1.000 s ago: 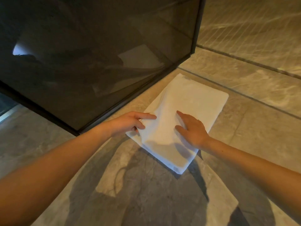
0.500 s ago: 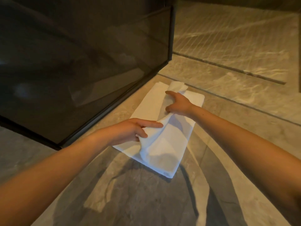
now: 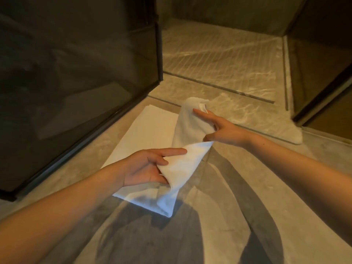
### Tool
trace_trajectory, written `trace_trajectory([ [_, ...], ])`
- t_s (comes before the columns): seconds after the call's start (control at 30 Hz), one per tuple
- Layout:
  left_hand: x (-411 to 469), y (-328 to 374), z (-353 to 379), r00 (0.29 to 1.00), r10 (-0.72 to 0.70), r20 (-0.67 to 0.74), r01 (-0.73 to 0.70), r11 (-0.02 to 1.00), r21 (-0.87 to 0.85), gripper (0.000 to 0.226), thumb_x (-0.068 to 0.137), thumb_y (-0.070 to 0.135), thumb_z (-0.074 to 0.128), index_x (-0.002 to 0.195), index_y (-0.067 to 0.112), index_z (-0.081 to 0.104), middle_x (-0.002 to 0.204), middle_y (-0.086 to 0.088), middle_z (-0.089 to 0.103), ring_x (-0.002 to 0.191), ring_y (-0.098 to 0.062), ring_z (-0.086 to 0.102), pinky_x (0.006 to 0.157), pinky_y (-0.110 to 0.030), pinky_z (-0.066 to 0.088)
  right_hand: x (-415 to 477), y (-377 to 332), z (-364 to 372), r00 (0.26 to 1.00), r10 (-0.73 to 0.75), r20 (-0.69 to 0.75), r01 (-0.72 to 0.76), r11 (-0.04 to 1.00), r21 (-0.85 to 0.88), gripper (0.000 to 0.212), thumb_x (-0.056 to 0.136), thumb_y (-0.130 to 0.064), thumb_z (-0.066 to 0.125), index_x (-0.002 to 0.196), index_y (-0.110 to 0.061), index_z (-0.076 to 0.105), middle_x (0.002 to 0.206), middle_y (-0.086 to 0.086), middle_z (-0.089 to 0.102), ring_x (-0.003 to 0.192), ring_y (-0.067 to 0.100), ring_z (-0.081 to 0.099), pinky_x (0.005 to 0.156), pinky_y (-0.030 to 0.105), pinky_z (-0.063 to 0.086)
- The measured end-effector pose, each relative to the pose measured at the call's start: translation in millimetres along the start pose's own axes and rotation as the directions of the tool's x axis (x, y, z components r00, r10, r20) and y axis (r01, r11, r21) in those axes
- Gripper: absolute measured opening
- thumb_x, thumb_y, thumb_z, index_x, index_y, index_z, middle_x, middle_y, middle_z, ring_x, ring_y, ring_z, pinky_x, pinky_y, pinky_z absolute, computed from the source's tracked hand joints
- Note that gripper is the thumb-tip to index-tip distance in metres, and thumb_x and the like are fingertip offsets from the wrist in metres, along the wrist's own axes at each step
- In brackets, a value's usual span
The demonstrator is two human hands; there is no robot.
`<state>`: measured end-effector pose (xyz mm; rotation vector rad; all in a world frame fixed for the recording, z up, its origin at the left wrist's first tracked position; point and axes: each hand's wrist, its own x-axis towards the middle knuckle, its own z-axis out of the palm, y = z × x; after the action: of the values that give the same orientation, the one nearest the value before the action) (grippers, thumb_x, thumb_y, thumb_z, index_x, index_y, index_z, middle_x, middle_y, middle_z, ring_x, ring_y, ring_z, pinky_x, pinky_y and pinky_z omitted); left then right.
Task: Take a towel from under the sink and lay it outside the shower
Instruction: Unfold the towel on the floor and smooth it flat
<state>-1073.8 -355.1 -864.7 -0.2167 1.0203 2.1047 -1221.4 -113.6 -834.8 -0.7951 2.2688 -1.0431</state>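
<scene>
A white towel (image 3: 150, 130) lies partly folded on the stone floor beside the dark glass shower panel (image 3: 76, 73). Its lower layer rests flat on the floor. My left hand (image 3: 146, 168) pinches the near edge of the upper layer. My right hand (image 3: 219, 128) grips the far edge of that same layer, lifted off the floor. The raised layer hangs between my two hands, above the flat part.
The ribbed shower floor (image 3: 219, 54) lies beyond a drain line (image 3: 219, 88). A second dark panel (image 3: 323, 82) stands at the right. Stone floor (image 3: 190, 235) with my arms' shadows stretches near me.
Both hands have lifted the towel's upper layer and swung it to the right, uncovering the flat lower layer. The view has shifted toward the shower opening.
</scene>
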Motion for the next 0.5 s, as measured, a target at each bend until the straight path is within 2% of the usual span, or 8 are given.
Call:
trace_trajectory([
  [0.1, 25, -7, 16, 0.999, -0.029, 0.028, 0.03, 1.0, -0.005, 0.051, 0.089, -0.006, 0.038, 0.133, 0.007, 0.059, 0.141, -0.014, 0.055, 0.127, -0.041, 0.052, 0.091, -0.051, 0.054, -32, 15, -15, 0.999, 0.027, -0.028, -0.026, 0.999, 0.035, 0.092, 0.082, 0.013, 0.061, 0.155, -0.026, 0.022, 0.164, -0.007, 0.002, 0.142, -0.007, -0.01, 0.103, 0.007, 0.017],
  [0.2, 49, -16, 34, 0.997, -0.071, 0.043, 0.072, 0.997, -0.013, 0.051, 0.088, -0.008, 0.036, 0.131, 0.004, 0.061, 0.136, -0.014, 0.059, 0.125, -0.041, 0.054, 0.095, -0.054, 0.052, -63, 33, -25, 0.993, 0.072, -0.094, -0.068, 0.996, 0.055, 0.091, 0.082, 0.011, 0.064, 0.154, -0.027, 0.023, 0.164, -0.01, 0.004, 0.145, -0.003, -0.009, 0.096, -0.003, 0.018],
  [0.23, 58, -21, 41, 0.994, -0.093, 0.052, 0.094, 0.995, -0.021, 0.052, 0.087, -0.009, 0.035, 0.131, 0.003, 0.061, 0.135, -0.015, 0.059, 0.125, -0.041, 0.054, 0.095, -0.054, 0.052, -75, 41, -29, 0.988, 0.096, -0.122, -0.091, 0.995, 0.042, 0.092, 0.082, 0.008, 0.066, 0.154, -0.03, 0.024, 0.164, -0.011, 0.005, 0.145, -0.002, -0.007, 0.098, -0.001, 0.019],
  [0.3, 72, -31, 51, 0.991, -0.122, 0.055, 0.124, 0.992, -0.037, 0.052, 0.087, -0.011, 0.033, 0.129, 0.001, 0.061, 0.135, -0.016, 0.059, 0.124, -0.042, 0.054, 0.09, -0.054, 0.054, -92, 55, -32, 0.975, 0.152, -0.163, -0.156, 0.988, -0.011, 0.094, 0.08, 0.0, 0.07, 0.153, -0.036, 0.024, 0.164, -0.013, 0.006, 0.146, 0.0, -0.002, 0.108, 0.013, 0.022],
  [0.37, 89, -44, 63, 0.983, -0.173, 0.067, 0.176, 0.983, -0.045, 0.052, 0.087, -0.012, 0.032, 0.128, 0.0, 0.062, 0.135, -0.018, 0.059, 0.123, -0.042, 0.055, 0.085, -0.051, 0.057, -113, 70, -34, 0.95, 0.24, -0.198, -0.26, 0.962, -0.081, 0.094, 0.079, -0.007, 0.073, 0.153, -0.039, 0.024, 0.164, -0.012, 0.008, 0.148, 0.006, 0.003, 0.11, 0.025, 0.026],
  [0.43, 105, -58, 71, 0.972, -0.232, 0.048, 0.233, 0.972, -0.027, 0.053, 0.084, -0.012, 0.034, 0.125, 0.0, 0.064, 0.134, -0.019, 0.059, 0.121, -0.041, 0.058, 0.084, -0.052, 0.057, -131, 86, -27, 0.918, 0.335, -0.211, -0.362, 0.926, -0.106, 0.092, 0.08, -0.008, 0.074, 0.154, -0.032, 0.024, 0.163, -0.008, 0.012, 0.149, 0.012, 0.003, 0.114, 0.031, 0.023],
  [0.5, 121, -75, 77, 0.958, -0.285, -0.025, 0.286, 0.954, 0.091, 0.051, 0.084, -0.012, 0.037, 0.117, 0.006, 0.072, 0.133, -0.019, 0.06, 0.115, -0.039, 0.062, 0.083, -0.05, 0.058, -143, 101, -14, 0.876, 0.431, -0.216, -0.459, 0.883, -0.097, 0.092, 0.08, -0.003, 0.074, 0.155, -0.02, 0.022, 0.163, -0.001, 0.014, 0.15, 0.019, 0.005, 0.112, 0.026, 0.019],
])
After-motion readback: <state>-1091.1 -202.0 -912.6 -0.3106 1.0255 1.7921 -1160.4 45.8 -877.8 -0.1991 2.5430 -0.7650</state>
